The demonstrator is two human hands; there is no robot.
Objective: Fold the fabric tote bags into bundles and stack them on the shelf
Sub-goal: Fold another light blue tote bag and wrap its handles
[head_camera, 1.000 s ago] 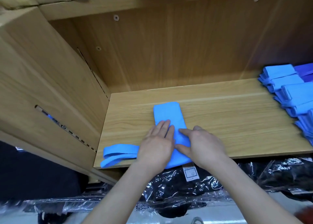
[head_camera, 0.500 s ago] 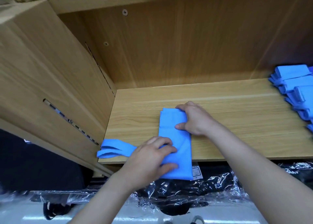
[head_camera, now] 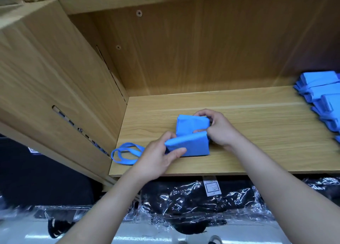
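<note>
A blue fabric tote bag (head_camera: 193,135) lies folded into a short strip on the wooden shelf (head_camera: 257,133). My left hand (head_camera: 160,157) pinches its near end and lifts it over the rest. On the far right side, my right hand (head_camera: 219,127) grips the fold, thumb tucked between the layers. The bag's handles (head_camera: 127,154) trail in loops to the left, near the shelf's front corner. Finished blue bundles (head_camera: 320,96) are stacked at the shelf's right edge, partly cut off by the frame.
The wooden side panel (head_camera: 60,89) stands close on the left and the back wall (head_camera: 202,50) behind. Below the shelf's front edge lie black items in clear plastic wrap (head_camera: 202,201). Bare shelf board stretches between the bag and the bundles.
The long strip has been doubled over: my left hand raised the near end up toward the far end, and my right hand shifted to the fold's right side. The handles slid right.
</note>
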